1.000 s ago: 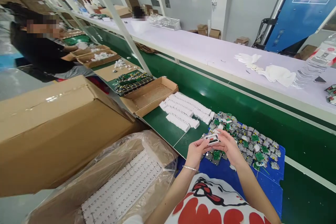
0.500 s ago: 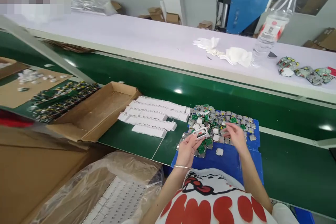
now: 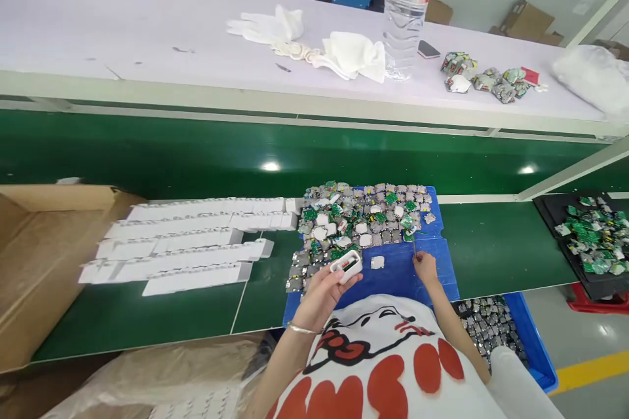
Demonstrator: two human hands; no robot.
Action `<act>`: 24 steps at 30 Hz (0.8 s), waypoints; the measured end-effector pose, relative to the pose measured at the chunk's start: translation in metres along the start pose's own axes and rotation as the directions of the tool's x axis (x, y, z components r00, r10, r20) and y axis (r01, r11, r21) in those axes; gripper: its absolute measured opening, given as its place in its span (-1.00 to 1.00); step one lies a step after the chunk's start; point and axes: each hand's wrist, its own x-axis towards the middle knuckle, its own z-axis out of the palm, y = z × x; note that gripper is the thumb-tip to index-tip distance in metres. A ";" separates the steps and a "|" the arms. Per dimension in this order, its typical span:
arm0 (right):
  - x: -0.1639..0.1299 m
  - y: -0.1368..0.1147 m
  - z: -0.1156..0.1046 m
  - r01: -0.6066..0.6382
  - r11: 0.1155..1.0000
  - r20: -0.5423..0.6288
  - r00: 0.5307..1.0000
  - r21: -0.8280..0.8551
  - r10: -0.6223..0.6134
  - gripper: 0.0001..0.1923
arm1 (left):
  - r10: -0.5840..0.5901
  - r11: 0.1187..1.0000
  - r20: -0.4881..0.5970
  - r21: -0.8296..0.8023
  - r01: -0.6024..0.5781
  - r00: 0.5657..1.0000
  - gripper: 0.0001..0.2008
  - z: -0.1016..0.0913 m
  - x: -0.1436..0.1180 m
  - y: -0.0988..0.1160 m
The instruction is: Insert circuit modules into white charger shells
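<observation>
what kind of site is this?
Most likely an electronics assembly line in a factory: a green conveyor belt runs past the station, small circuit boards are heaped on a blue tray, and white plastic housings lie in rows.

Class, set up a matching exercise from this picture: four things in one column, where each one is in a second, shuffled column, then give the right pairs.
Things
1. white casing
2. water bottle
3. thin tool
4. black tray

Places
A. on the white shelf
B. in the right hand
C. far right on the green table
D. in the left hand

Pairs: 1-D, 2-A, 3-B, 4-C
</observation>
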 end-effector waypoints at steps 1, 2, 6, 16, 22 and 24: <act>-0.003 -0.007 -0.003 0.019 0.998 -0.004 1.000 0.058 -0.019 -0.71 | -0.005 1.000 0.026 0.022 0.004 1.000 -0.56 0.006 0.002 0.000; -0.008 -0.017 -0.007 0.045 0.991 -0.007 0.999 0.124 -0.044 -0.69 | -0.003 0.999 0.047 0.041 0.001 0.999 -0.56 0.012 0.003 0.000; -0.048 -0.068 -0.023 0.172 0.897 -0.018 0.983 0.407 -0.180 -0.64 | -0.001 0.998 0.097 0.062 -0.005 0.995 -0.55 0.034 0.002 0.002; -0.090 -0.116 -0.017 0.218 0.541 -0.010 0.932 0.812 -0.361 -0.81 | -0.045 0.992 0.152 0.127 0.026 0.987 -0.55 0.038 0.002 -0.004; -0.100 -0.109 -0.019 0.237 0.573 -0.044 0.943 0.785 -0.330 -0.78 | -0.053 0.987 0.206 0.162 0.020 0.977 -0.56 0.046 -0.001 -0.003; -0.106 -0.109 -0.022 0.227 0.578 -0.033 0.944 0.784 -0.327 -0.78 | -0.081 0.982 0.239 0.187 0.036 0.968 -0.54 0.051 0.000 -0.005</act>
